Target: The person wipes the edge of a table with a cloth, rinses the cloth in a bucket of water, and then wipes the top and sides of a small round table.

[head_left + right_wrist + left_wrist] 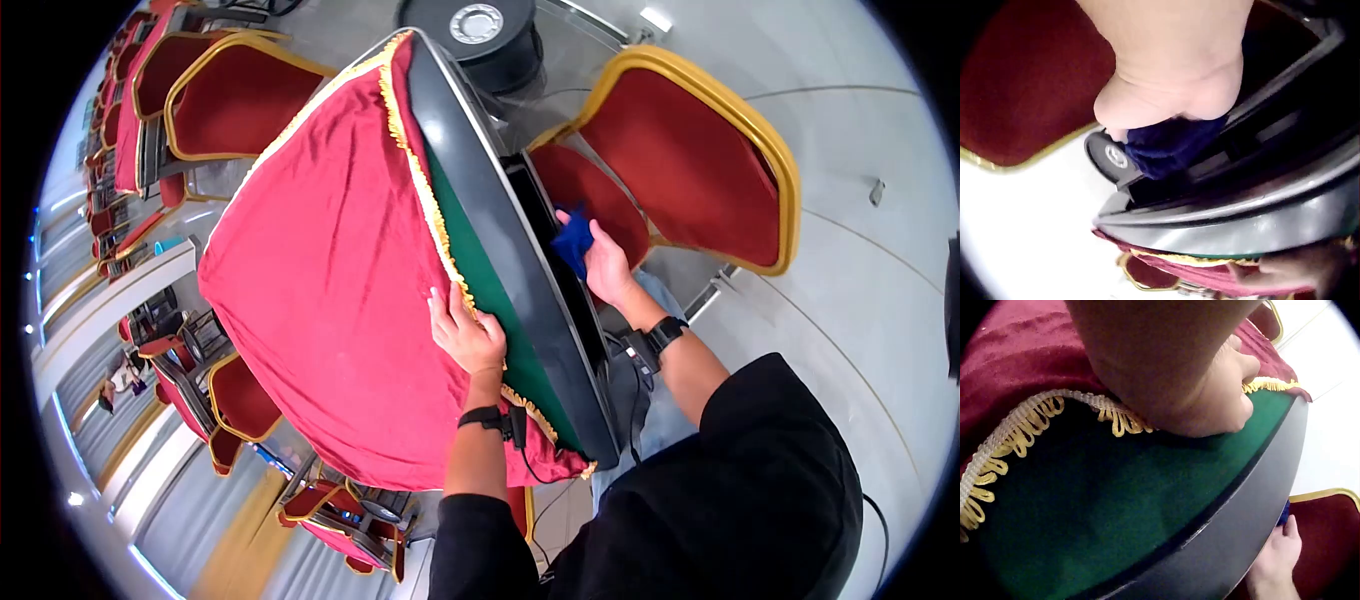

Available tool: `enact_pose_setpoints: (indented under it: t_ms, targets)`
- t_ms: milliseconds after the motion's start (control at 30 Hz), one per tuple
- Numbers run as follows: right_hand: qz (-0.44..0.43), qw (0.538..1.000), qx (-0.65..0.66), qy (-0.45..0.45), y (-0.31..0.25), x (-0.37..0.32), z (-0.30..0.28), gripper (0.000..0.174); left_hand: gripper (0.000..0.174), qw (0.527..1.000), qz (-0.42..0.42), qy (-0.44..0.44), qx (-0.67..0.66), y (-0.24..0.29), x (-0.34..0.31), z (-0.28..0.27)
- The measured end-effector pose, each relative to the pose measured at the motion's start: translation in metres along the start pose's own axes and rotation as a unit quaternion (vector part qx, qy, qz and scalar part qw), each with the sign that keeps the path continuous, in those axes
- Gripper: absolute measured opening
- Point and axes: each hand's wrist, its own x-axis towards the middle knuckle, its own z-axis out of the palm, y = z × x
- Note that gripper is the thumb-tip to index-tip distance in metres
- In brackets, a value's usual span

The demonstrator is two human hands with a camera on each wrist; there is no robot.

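Note:
My right hand (607, 268) holds a crumpled dark blue cloth (573, 242) over the open drawer (560, 265) in the side of the table. In the right wrist view the blue cloth (1175, 147) hangs below the palm, close above the dark drawer; the fingertips are mostly hidden. My left hand (467, 335) rests on the red tablecloth (340, 270), fingers extended, beside its yellow fringed edge. The left wrist view has this hand (1219, 394) at the fringe (1022, 425), where the cloth is drawn back from the green tabletop (1147, 494).
A red chair with a gold frame (690, 160) stands close to the drawer side. Beyond the table's far corner is a round black bin (510, 60) with a silver disc on top. More red chairs (245, 95) stand to the left. Cables hang from both wrist cameras.

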Motion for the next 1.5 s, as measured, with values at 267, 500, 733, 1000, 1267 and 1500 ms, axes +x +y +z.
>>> enact_pose_setpoints:
  t_ms: [267, 500, 733, 1000, 1267, 1500]
  targets:
    - [-0.183, 0.963, -0.098, -0.169, -0.040, 0.171, 0.131, 0.062, 0.065, 1.000, -0.012, -0.012, -0.001, -0.002, 0.000, 0.001]
    - [-0.162, 0.946, -0.226, -0.166, -0.112, 0.299, 0.218, 0.066, 0.065, 0.999, -0.020, -0.025, -0.004, -0.005, 0.003, 0.000]
    - [0.030, 0.981, -0.189, -0.027, -0.032, 0.125, 0.111, 0.067, 0.059, 0.998, -0.040, -0.043, -0.022, -0.006, 0.001, -0.008]
    - [0.277, 0.936, -0.187, 0.111, 0.119, -0.189, -0.078, 0.058, 0.052, 0.988, -0.008, 0.010, -0.155, -0.015, -0.006, -0.018]
    - [0.548, 0.755, -0.355, 0.065, 0.114, -0.253, -0.166, 0.032, 0.028, 0.981, -0.068, 0.055, -0.174, 0.005, -0.154, -0.100]
    - [0.246, 0.816, -0.521, 0.048, -0.030, -0.150, -0.016, 0.023, 0.040, 0.942, -0.285, -0.079, -0.159, 0.031, -0.402, -0.114]
